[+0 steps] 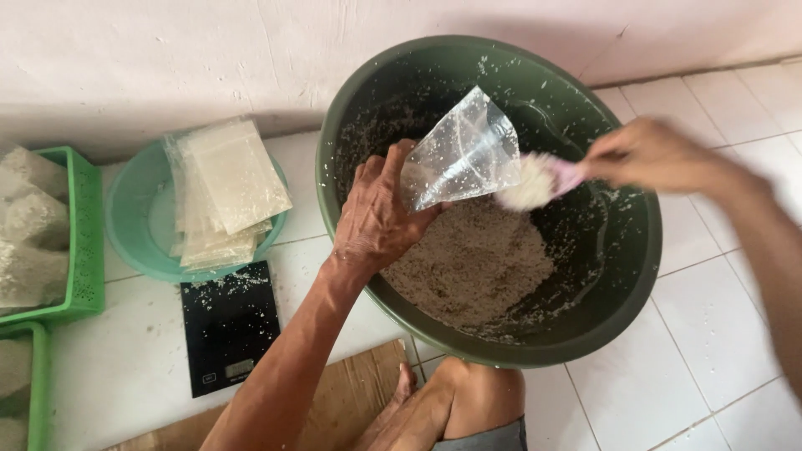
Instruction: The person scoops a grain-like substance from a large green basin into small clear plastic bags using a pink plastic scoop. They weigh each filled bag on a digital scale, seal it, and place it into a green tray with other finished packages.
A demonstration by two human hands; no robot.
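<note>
Right now your left hand is clamped on the mouth of a clear plastic bag, pinching one edge so it gapes toward the scoop. The bag hangs over the big dark green basin, just above the heap of pale grain. Your right hand has its grip closed on the handle of a small pink scoop, heaped with grain and right at the bag's opening. That film looks thin, limp and slick, so it will likely sag as it fills; hold it at the rim, where you have it. To your left on the tiled floor lie a black scale and a teal bowl of empty bags.
</note>
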